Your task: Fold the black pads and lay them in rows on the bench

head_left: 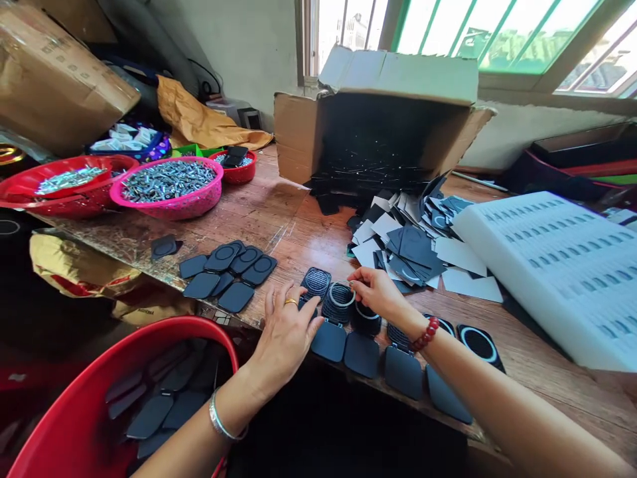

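Note:
A row of open black square cases runs along the table's front edge, their flat lids hanging toward me. My right hand is closed in a pinch on the rim of a pale thin ring, which lies over the round ribbed middle of one case. Left of it, my left hand has its fingers apart, beside the leftmost open case; its fingertips rest at that case's near edge. Further right, a similar pale ring sits in the end case. My right forearm partly covers the cases between.
Black square pieces lie in a group at left. Behind my right hand is a heap of grey and black cards before an open carton. A white foam block stands right; basins of metal parts and a red tub left.

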Action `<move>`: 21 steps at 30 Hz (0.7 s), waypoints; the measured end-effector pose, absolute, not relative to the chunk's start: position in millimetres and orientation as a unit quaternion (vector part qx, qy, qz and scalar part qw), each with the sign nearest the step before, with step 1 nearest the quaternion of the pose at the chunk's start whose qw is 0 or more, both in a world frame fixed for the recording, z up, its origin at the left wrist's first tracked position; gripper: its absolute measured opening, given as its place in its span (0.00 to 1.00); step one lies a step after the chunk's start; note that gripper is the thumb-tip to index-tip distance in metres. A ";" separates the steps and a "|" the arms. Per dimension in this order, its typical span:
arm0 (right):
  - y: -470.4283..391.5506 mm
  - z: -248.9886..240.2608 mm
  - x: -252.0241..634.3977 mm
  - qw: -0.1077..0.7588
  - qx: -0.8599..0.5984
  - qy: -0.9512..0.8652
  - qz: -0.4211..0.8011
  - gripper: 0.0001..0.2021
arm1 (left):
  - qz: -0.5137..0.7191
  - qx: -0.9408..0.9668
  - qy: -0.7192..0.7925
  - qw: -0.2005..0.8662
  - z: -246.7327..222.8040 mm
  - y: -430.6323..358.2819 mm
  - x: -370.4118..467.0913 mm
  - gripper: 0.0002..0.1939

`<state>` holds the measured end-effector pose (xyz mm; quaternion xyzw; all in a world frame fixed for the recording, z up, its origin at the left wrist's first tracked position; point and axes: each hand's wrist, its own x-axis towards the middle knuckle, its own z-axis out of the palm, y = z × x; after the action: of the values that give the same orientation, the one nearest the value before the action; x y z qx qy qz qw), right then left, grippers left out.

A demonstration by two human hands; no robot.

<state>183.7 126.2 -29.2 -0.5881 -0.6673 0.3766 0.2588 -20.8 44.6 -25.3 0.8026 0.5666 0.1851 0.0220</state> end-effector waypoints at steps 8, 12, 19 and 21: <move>127.1 -30.1 175.8 0.196 -0.594 -0.733 0.267 0.07 | 0.163 0.806 0.569 0.025 -35.7 50.6 -13.7 0.18; 119.4 -27.1 175.1 0.164 -0.586 -0.770 0.193 0.11 | 0.144 0.809 0.568 0.038 -34.1 53.3 -9.6 0.17; 102.9 -25.5 189.5 0.083 -0.539 -0.830 0.121 0.14 | 0.132 0.813 0.567 0.022 -32.7 52.4 -10.0 0.18; 97.7 -24.2 187.1 0.052 -0.514 -0.851 0.091 0.14 | 0.124 0.819 0.560 0.008 -32.8 52.8 -10.3 0.17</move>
<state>187.1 97.7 -24.2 -0.5138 -0.8515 0.0912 0.0517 -10.3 52.8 -32.8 0.8194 0.5595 0.1244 0.0076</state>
